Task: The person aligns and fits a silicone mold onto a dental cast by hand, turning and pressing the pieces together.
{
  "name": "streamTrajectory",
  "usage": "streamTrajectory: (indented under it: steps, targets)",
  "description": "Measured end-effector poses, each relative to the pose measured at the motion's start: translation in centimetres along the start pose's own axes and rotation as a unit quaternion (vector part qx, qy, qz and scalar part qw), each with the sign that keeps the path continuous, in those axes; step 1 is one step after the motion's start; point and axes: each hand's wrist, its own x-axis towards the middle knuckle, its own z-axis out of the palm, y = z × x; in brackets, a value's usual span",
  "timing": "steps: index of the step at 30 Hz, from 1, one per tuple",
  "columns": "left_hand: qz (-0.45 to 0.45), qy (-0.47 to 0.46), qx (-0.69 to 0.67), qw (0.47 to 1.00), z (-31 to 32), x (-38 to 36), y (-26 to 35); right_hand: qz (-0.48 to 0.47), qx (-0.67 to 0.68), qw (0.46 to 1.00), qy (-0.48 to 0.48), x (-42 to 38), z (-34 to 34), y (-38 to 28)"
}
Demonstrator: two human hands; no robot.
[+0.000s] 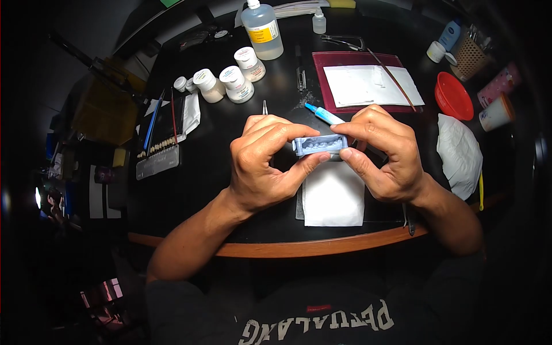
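Note:
A small blue-grey tray-like piece (319, 144) with a moulded, bumpy hollow is held up between both hands. My left hand (261, 164) pinches its left end between thumb and fingers. At the right end, my right hand (386, 154) grips it with thumb and fingertips. Behind the piece lies a blue-capped tube (323, 114), close to my right fingers. Below the hands, a folded white paper towel (333, 198) rests on the black table (230, 221).
White-capped jars (236, 86) and a large bottle (263, 34) stand at the back left. A shade guide (158, 161) lies left. A dark red board with white paper (371, 86), a red bowl (453, 96) and crumpled tissue (460, 152) are right.

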Motion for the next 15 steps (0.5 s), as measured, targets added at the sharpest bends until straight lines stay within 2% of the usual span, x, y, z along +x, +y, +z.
streamTrajectory:
  steps: [15]
  targets:
    - [0.004,-0.007,-0.004,1.0,0.01,-0.07,-0.16,0.0,0.0,1.0,-0.001,-0.01,-0.05,-0.06]
